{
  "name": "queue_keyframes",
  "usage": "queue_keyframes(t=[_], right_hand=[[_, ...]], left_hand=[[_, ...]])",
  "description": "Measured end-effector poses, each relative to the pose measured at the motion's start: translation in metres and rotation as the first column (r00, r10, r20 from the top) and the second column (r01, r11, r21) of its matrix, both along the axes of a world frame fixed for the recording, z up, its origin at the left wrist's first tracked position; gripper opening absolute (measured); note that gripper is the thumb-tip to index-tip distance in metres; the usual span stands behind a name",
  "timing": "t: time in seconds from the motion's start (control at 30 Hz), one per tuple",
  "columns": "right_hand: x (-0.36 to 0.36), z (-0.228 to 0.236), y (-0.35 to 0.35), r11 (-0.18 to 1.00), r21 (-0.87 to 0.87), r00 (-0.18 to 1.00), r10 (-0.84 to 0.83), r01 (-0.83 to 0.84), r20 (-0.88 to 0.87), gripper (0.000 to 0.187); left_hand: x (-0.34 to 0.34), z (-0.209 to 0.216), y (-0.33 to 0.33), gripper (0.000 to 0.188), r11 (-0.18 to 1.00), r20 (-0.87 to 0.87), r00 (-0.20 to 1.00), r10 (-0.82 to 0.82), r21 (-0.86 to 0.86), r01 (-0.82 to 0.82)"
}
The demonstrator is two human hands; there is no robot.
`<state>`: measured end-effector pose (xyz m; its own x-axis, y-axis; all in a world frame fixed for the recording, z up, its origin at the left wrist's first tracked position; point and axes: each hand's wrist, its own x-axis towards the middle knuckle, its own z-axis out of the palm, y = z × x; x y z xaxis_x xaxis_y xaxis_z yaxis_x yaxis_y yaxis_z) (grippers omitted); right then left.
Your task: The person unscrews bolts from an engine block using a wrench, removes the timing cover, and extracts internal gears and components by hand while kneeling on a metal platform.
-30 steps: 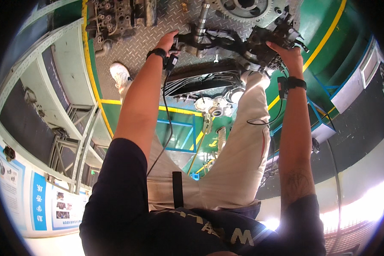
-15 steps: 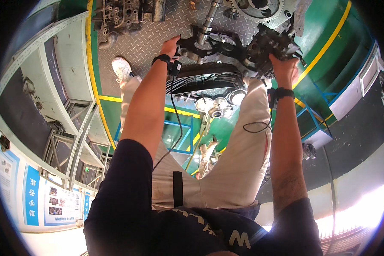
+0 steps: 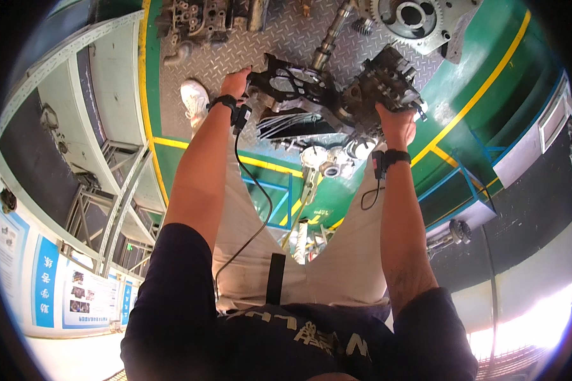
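Both hands hold a dark metal engine part across the space in front of me. Its left portion is an open black frame (image 3: 292, 82) with large cutouts; the right portion is a bulky block-like housing (image 3: 384, 82). At the frame's left end, my left hand (image 3: 235, 84) is closed on the edge. My right hand (image 3: 397, 124) grips the near right side of the housing, its fingers partly hidden beneath. Just beyond the frame lies a steel camshaft (image 3: 327, 47) at a slant. Whether the part touches anything below it, I cannot tell.
A greasy cylinder head (image 3: 200, 22) lies far left on the patterned metal plate (image 3: 286, 38). A large gear on a metal plate (image 3: 416, 16) sits far right, beside a small gear (image 3: 362, 25). Below the held part are several thin rods (image 3: 292, 125) and round metal pieces (image 3: 314, 155).
Both hands have moved left and a little nearer to me with the engine part, which now slants more down to the right. The view has shifted slightly too.
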<state>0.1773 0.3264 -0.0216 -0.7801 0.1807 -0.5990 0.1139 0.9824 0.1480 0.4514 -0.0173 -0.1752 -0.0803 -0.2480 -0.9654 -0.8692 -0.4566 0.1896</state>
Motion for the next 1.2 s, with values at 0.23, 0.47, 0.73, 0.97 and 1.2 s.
queue_keyframes(t=[0.23,0.47,0.73,0.97,1.2], right_hand=[[0.041,0.015,-0.006,0.999,-0.055,0.999,-0.005,0.002,-0.049,0.098],[0.063,0.049,-0.025,0.997,-0.041,0.997,-0.063,0.062,-0.033,0.100],[0.086,0.109,-0.043,0.989,-0.143,0.995,-0.049,0.036,-0.086,0.092],[0.089,0.152,-0.062,0.976,-0.217,0.999,0.014,-0.021,-0.031,0.092],[0.087,0.187,-0.086,0.949,-0.211,0.971,0.239,-0.236,-0.011,0.097]], left_hand=[[0.019,0.040,-0.002,0.052,0.972,0.082,0.969,-0.234,-0.009,0.235],[0.051,0.074,-0.011,0.054,0.994,0.089,0.996,-0.009,-0.108,0.019],[0.097,0.124,-0.033,0.060,0.931,-0.012,0.977,-0.214,-0.306,0.200],[0.100,0.242,-0.044,0.056,0.902,-0.026,0.988,-0.150,-0.413,0.126],[0.181,0.253,-0.020,0.038,0.482,0.020,0.810,-0.586,-0.795,0.369]])
